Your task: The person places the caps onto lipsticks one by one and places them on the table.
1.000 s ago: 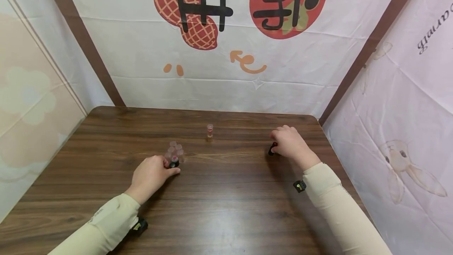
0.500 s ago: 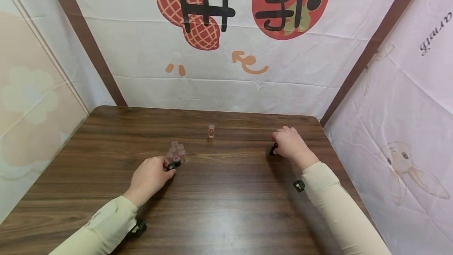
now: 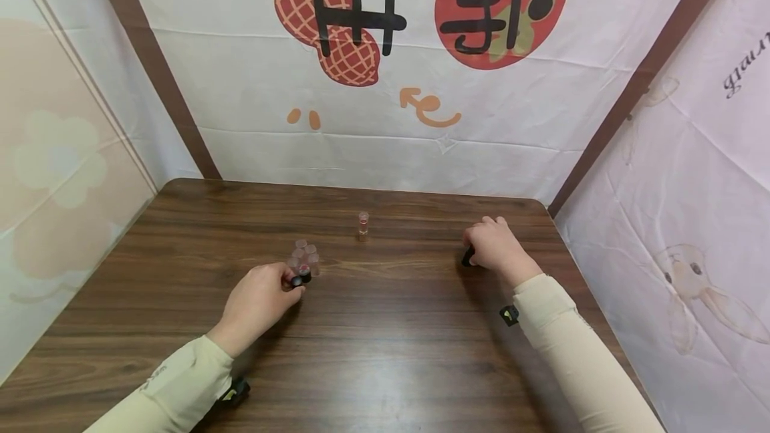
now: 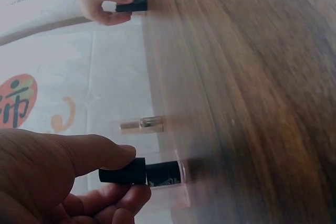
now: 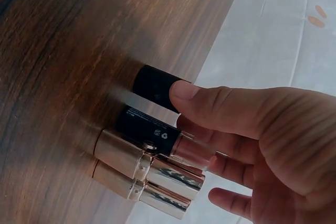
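My left hand (image 3: 259,296) pinches a black lipstick cap (image 4: 123,171) between thumb and fingers. Just beyond the cap stands a black lipstick (image 3: 305,274) with a pink top, close against a cluster of clear tubes (image 3: 301,246). On the right, my right hand (image 3: 496,246) holds a black cylinder, apparently another cap (image 5: 157,85), between thumb and fingers. Beside it, in the right wrist view, stand a black lipstick (image 5: 147,129) with a clear, pinkish upper part and two gold lipsticks (image 5: 122,148). Whether the right hand's cylinder touches the table is unclear.
A single small tube (image 3: 363,223) with a reddish top stands toward the back of the brown wooden table (image 3: 385,326). Printed cloth (image 3: 385,152) hangs behind the table, with more cloth at both sides.
The left hand has drawn slightly back, so its cap now shows apart from the black lipstick. A red top seen by the right hand is now hidden. The head view has shifted slightly.
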A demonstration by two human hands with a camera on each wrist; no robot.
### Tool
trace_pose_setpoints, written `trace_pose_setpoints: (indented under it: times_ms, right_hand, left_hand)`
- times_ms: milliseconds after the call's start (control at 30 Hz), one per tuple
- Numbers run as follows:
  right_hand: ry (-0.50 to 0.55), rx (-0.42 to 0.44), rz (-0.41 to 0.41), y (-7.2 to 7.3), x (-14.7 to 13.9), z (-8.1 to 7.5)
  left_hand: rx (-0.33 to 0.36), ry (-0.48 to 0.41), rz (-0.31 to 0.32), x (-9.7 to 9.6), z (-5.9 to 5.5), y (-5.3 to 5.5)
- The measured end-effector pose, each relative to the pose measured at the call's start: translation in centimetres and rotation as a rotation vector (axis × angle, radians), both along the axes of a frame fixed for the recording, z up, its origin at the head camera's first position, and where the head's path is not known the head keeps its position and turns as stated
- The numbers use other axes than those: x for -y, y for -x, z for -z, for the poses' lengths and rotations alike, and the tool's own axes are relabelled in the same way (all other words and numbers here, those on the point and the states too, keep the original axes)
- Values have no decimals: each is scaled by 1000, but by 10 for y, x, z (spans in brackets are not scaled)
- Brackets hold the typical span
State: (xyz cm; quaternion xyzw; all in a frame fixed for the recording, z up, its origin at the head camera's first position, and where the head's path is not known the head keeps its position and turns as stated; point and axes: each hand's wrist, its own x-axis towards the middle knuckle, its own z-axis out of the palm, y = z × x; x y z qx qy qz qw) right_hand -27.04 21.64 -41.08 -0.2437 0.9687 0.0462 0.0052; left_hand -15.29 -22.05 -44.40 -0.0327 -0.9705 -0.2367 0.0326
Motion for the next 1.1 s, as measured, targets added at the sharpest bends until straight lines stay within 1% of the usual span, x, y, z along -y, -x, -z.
trace_pose_setpoints:
  times_ms: [200, 333, 467, 600, 833, 1100]
  right_hand:
    - [24, 19, 6, 3, -3, 4]
    - [20, 25, 13, 3, -3, 5]
    - [14, 24, 14, 2, -2, 5]
    - [9, 23, 13, 2, -1, 5]
    - [-2, 20, 18, 5, 1, 9]
    - [18, 65, 32, 5, 3, 11]
  left_hand:
    - [-20, -10, 13, -6, -5, -3]
    - [-23, -17, 24, -9, -8, -5]
    - [-45, -11, 33, -12, -10, -5]
    - [-63, 3, 41, -13, -9, -5]
    - [-50, 10, 49, -15, -4, -6]
    - [-43, 8, 49, -17, -3, -6]
